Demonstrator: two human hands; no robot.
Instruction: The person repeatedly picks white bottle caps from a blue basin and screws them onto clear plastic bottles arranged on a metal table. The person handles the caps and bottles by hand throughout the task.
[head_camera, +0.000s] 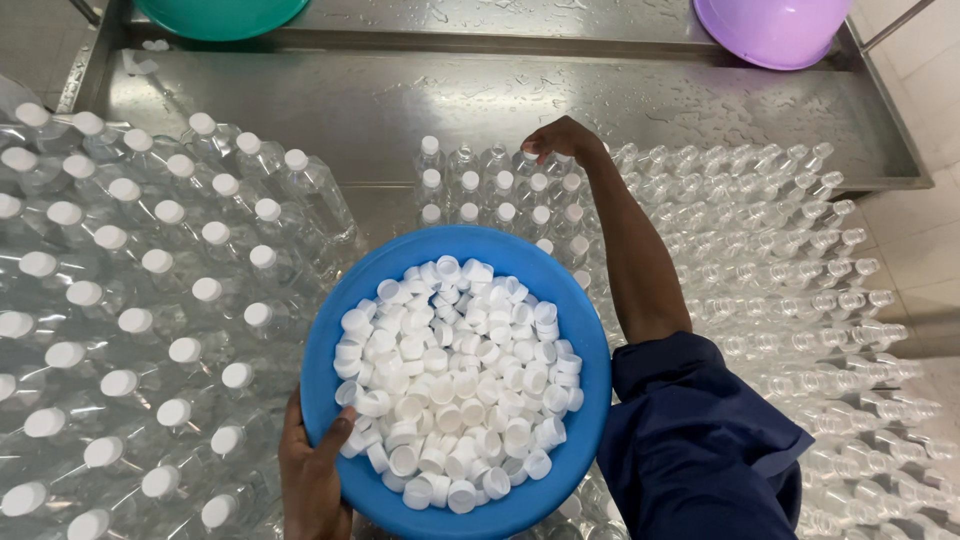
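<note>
While uncounted caps: one bowl.

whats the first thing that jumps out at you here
A round blue basin heaped with white caps fills the centre, the left hand gripping its near rim. Around it stand clear plastic bottles: capped ones on the left, open ones on the right. The right hand reaches over a bottle at the far middle rows.

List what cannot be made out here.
Head view only:
- Right hand: fingertips and any cap hidden behind its own knuckles.
- Left hand: wrist cut off by the bottom edge.
- Blue bowl: hides the bottles beneath.
- Green basin, purple basin: cut off at the top.
</note>
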